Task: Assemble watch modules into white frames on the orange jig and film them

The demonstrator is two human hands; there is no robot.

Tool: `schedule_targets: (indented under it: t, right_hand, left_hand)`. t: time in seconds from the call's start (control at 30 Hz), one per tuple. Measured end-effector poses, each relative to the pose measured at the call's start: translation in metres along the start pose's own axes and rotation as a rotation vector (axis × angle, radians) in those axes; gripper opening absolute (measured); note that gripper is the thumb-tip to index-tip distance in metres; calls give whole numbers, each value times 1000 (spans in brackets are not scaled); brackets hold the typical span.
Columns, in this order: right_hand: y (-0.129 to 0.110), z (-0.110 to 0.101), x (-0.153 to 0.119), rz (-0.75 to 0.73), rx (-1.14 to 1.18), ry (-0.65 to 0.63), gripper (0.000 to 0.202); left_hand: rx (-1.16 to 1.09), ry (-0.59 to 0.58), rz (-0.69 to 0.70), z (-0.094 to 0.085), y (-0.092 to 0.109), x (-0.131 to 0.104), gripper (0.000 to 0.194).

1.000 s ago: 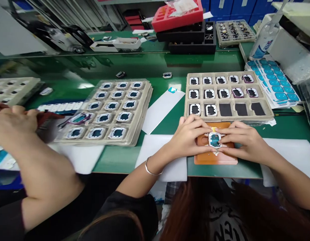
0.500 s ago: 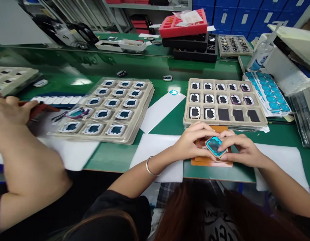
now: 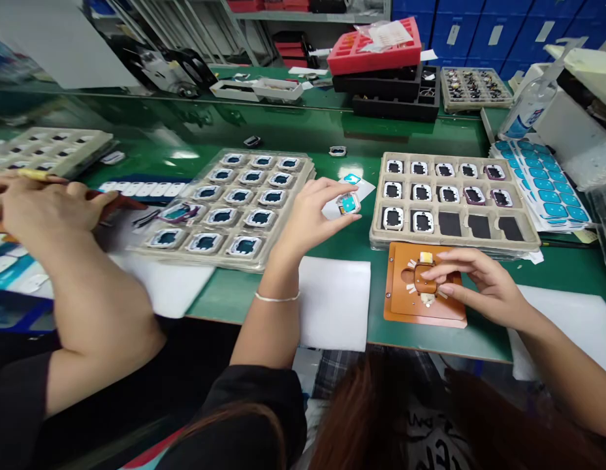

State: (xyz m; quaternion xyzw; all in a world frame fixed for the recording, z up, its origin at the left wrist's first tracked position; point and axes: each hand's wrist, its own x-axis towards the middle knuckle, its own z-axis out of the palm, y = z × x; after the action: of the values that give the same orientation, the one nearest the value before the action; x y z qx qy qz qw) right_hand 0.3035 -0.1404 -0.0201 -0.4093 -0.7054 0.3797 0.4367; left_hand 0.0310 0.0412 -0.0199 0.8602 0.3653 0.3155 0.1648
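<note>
My left hand point(image 3: 313, 215) is raised over the table between two trays, pinching a watch case point(image 3: 350, 203) with bright blue film between thumb and fingers. Just behind the case lies a white sheet point(image 3: 364, 189) bearing a blue frame-shaped sticker point(image 3: 352, 177). Over the right side of an orange fixture plate point(image 3: 401, 307) hovers my right hand point(image 3: 472, 284), fingers apart and nothing in them. The plate has a watch-shaped holder in its middle, partly behind my fingertips. Behind it, a beige tray point(image 3: 376, 228) holds watch cases, with several front pockets showing only dark pads.
Another tray point(image 3: 264, 261) of watch cases stands left, beside a co-worker's arm and hands point(image 3: 53, 209). Blue sticker sheets point(image 3: 548, 183) lie right, near a pump bottle point(image 3: 533, 104). White foam sheets point(image 3: 335, 307) line the front edge. Red and black boxes point(image 3: 376, 52) are stacked behind.
Both hands held the watch case above the orange plate. My left hand has carried it left and away from me; my right hand has let go, uncovering the plate. The view has shifted left.
</note>
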Motion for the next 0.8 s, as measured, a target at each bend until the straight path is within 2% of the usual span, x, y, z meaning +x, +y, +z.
schedule_targets:
  t: [0.07, 0.13, 0.2, 0.27, 0.33, 0.4, 0.47, 0.57, 0.7, 0.8]
  right_hand:
    - [0, 1, 0, -17, -99, -26, 41]
    - [1, 1, 1, -26, -202, -56, 39]
    - [2, -1, 1, -36, -289, -89, 37]
    - [2, -4, 1, -42, -361, -113, 36]
    - [3, -6, 2, -48, -416, -124, 36]
    - [2, -7, 4, -69, -470, -135, 33]
    - [1, -7, 6, -108, -496, -171, 26]
    - [1, -6, 8, -155, -484, -215, 20]
    - [1, -6, 8, -158, -466, -225, 20]
    - [1, -6, 8, -162, -455, -233, 19]
  left_hand:
    - [262, -187, -101, 5, -16, 5, 45]
    - [388, -355, -185, 13, -22, 8, 47]
    - [434, -394, -247, 19, -20, 9, 53]
    - [445, -342, -284, 20, -14, 9, 55]
    - [428, -345, -309, 17, -10, 8, 41]
    - [395, -444, -342, 13, -7, 6, 21]
    - [379, -564, -390, 11, -6, 4, 31]
    - [361, -621, -473, 10, -3, 3, 27]
    - [265, -608, -533, 8, 0, 2, 89]
    - [262, -579, -523, 10, -2, 3, 94]
